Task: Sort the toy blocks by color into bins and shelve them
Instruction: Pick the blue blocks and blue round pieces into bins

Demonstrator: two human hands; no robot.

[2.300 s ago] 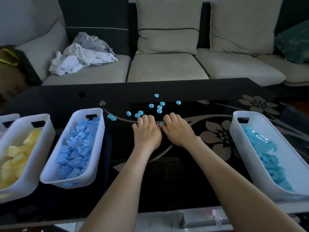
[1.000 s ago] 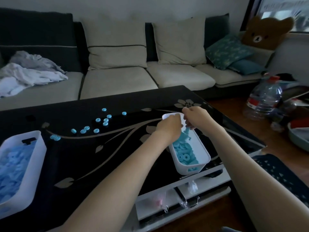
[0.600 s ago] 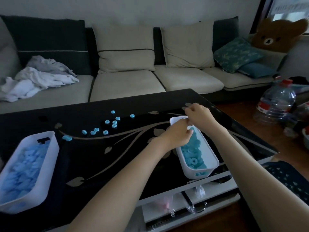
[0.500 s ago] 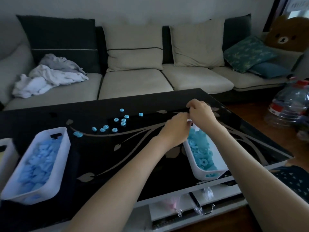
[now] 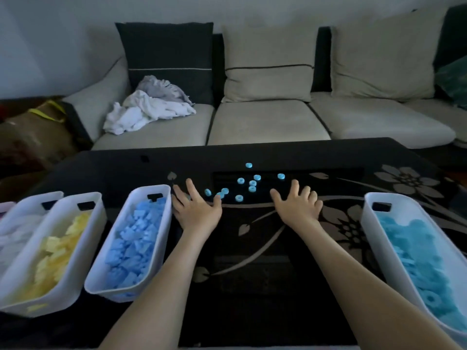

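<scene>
Both hands lie palm down and well apart on the black floral desk (image 5: 252, 274), fingers spread and gripping nothing. My left hand (image 5: 195, 210) sits just beside the far end of the blue-block bin (image 5: 165, 218); I cannot tell whether it touches the wall. My right hand (image 5: 298, 208) rests towards the centre-right, apart from the ring bin (image 5: 367, 223), which is filled with light-blue rings. The loose light-blue rings (image 5: 249, 185) lie scattered on the desk between and just beyond my fingertips, one close to my left thumb. Left of the blue-block bin stands the yellow-block bin (image 5: 63, 296), and beyond it a bin of pale pieces (image 5: 27, 202). Behind the desk is a sofa (image 5: 265, 122) with crumpled cloths (image 5: 149, 107) on its left seat
</scene>
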